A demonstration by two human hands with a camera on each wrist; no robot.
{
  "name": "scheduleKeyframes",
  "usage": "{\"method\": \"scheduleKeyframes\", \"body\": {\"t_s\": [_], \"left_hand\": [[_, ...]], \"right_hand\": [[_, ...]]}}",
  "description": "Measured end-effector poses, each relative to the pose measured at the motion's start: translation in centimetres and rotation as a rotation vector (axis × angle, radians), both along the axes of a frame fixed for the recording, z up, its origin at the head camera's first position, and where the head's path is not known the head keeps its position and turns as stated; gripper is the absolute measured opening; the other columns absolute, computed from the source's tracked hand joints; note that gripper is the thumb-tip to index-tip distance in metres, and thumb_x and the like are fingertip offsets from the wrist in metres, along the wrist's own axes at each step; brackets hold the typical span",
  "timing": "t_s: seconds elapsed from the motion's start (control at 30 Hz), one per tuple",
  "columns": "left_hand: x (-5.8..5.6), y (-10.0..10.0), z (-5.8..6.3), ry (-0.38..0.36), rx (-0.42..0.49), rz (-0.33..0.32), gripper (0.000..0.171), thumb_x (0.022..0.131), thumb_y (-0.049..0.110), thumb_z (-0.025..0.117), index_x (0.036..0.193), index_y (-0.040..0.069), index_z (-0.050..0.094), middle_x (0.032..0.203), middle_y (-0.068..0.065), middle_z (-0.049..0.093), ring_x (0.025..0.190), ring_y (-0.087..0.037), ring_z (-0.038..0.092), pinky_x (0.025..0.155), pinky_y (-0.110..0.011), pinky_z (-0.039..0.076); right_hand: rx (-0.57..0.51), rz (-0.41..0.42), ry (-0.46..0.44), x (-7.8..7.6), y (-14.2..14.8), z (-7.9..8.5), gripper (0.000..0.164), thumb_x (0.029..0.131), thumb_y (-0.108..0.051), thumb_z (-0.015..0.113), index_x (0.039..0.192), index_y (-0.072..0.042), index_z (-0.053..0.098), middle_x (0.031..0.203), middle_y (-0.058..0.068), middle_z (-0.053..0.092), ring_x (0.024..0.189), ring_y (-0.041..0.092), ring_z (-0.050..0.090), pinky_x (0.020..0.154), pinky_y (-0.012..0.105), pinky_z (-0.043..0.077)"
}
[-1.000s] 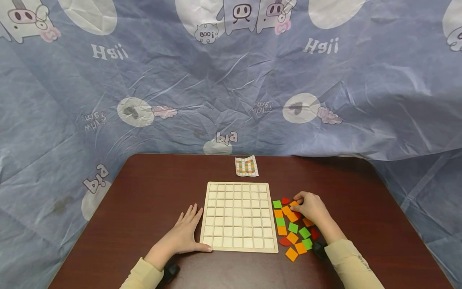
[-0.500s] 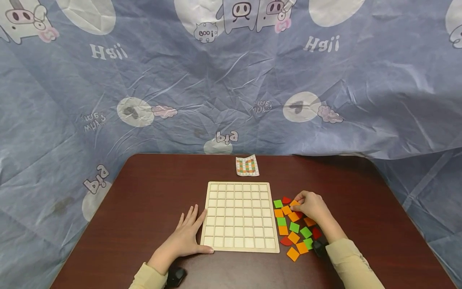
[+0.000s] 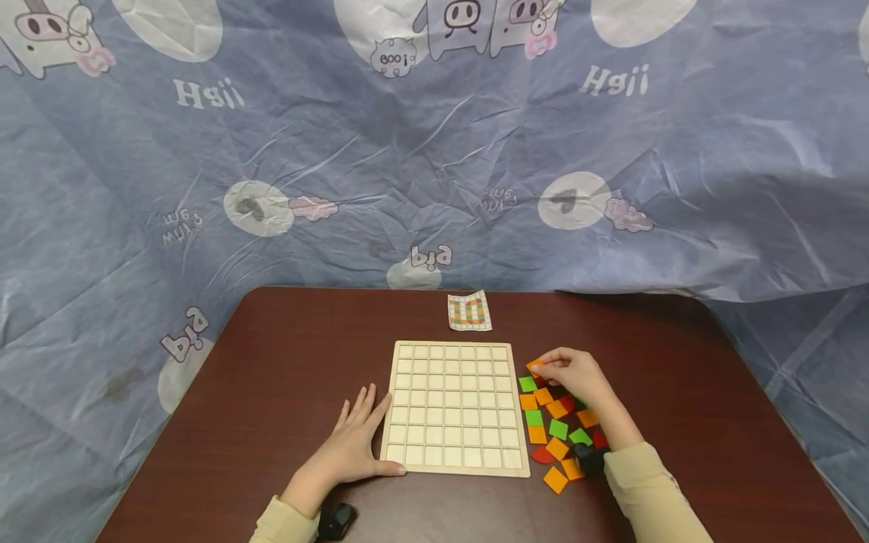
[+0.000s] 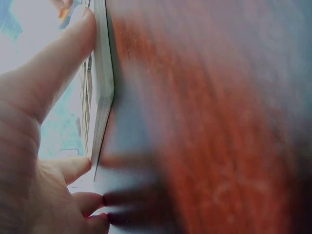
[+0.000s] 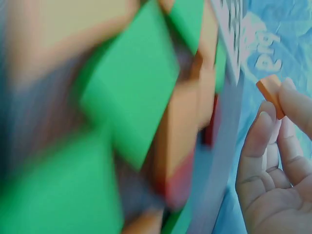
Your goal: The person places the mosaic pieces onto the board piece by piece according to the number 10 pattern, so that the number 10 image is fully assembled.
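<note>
A pale wooden grid board [image 3: 453, 407] lies flat on the table, its square cells holding no tiles. My left hand [image 3: 353, 443] rests at the board's lower left corner, fingers spread; in the left wrist view the thumb [image 4: 63, 58] touches the board's edge. Between thumb and fingertips my right hand [image 3: 577, 375] pinches an orange square tile [image 5: 271, 95], lifted off the table near the board's upper right side. Below that hand lie loose tiles, among them a green square [image 3: 559, 429], an orange square [image 3: 555, 480] and a red curved-edged piece [image 3: 542, 455].
Behind the board lies a small paper card [image 3: 469, 311] printted with a coloured grid pattern. The dark brown table [image 3: 305, 332] ends at a blue patterned cloth [image 3: 380, 151] hanging behind it. Black wrist devices sit on both wrists.
My right hand has lifted the orange tile from the pile and carried it left and slightly away, toward the board. The left hand keeps its place at the board's corner.
</note>
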State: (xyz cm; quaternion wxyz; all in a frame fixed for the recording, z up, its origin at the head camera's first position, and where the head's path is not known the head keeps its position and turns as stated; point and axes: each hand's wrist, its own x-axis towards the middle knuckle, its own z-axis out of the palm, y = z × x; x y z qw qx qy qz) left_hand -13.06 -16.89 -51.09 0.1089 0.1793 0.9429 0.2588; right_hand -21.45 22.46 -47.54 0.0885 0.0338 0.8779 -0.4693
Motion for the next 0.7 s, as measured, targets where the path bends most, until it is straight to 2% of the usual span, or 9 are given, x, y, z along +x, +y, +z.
{"method": "scheduleKeyframes", "body": {"t_s": [0.2, 0.33, 0.5, 0.7], "left_hand": [[0.0, 0.1, -0.1, -0.003, -0.004, 0.002, 0.12, 0.068, 0.065, 0.08, 0.158, 0.01, 0.022, 0.163, -0.026, 0.006, 0.152, -0.041, 0.004, 0.12, -0.064, 0.005], [0.1, 0.2, -0.1, 0.001, -0.001, -0.004, 0.119, 0.069, 0.065, 0.078, 0.158, 0.009, 0.021, 0.163, -0.025, 0.008, 0.152, -0.042, 0.004, 0.119, -0.066, 0.006], [0.3, 0.5, -0.1, 0.013, -0.002, -0.003, 0.12, 0.07, 0.065, 0.078, 0.158, 0.007, 0.021, 0.164, -0.021, 0.013, 0.152, -0.044, 0.005, 0.118, -0.068, 0.006], [0.5, 0.7, -0.1, 0.021, -0.014, 0.013, 0.121, 0.069, 0.065, 0.079, 0.157, 0.006, 0.021, 0.163, -0.019, 0.016, 0.151, -0.044, 0.006, 0.117, -0.068, 0.006]], "right_hand": [[-0.182, 0.024, -0.023, -1.3, -4.9, 0.2, 0.027, 0.09, -0.02, 0.073, 0.107, 0.001, 0.067, 0.093, 0.011, 0.073, 0.083, 0.028, 0.068, 0.075, 0.035, 0.058], [-0.235, 0.06, -0.026, -1.9, -8.5, 0.4, 0.023, 0.09, -0.014, 0.072, 0.108, -0.001, 0.069, 0.096, 0.013, 0.073, 0.087, 0.031, 0.069, 0.078, 0.037, 0.058], [-0.22, 0.111, -0.01, -2.4, -12.5, 0.5, 0.021, 0.089, -0.009, 0.071, 0.109, -0.005, 0.072, 0.097, 0.011, 0.071, 0.085, 0.029, 0.07, 0.077, 0.038, 0.059], [-0.145, 0.192, 0.057, -2.8, -16.2, 0.3, 0.02, 0.089, -0.008, 0.07, 0.109, -0.008, 0.075, 0.095, 0.008, 0.069, 0.08, 0.025, 0.067, 0.07, 0.035, 0.058]]}}
